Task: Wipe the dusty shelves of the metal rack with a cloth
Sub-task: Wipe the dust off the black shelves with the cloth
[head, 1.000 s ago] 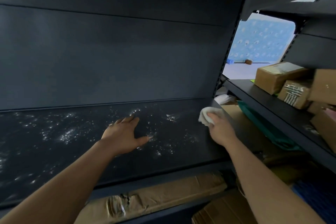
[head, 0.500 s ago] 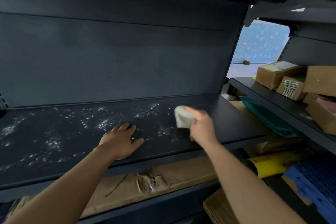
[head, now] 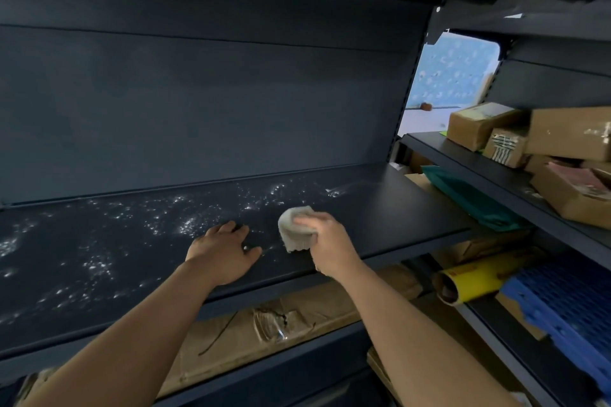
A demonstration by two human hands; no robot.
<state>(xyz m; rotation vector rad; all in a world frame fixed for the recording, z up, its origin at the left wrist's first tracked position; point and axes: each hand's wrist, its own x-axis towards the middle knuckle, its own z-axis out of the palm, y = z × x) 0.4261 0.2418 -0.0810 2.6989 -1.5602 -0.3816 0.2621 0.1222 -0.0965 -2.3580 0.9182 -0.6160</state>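
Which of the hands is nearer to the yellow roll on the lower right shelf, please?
The right. The right hand, holding the cloth, sits up and left of the yellow roll; the left hand lies flat on the dusty shelf, farther left.

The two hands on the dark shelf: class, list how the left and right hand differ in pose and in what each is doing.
The left hand lies flat and open, palm down on the shelf; the right hand is curled shut around a bunched grey cloth.
The left hand holds nothing; the right hand holds the wiping tool.
White dust specks lie around the left hand; the shelf to the right of the right hand looks clean.
Both are bare and reach over the same shelf.
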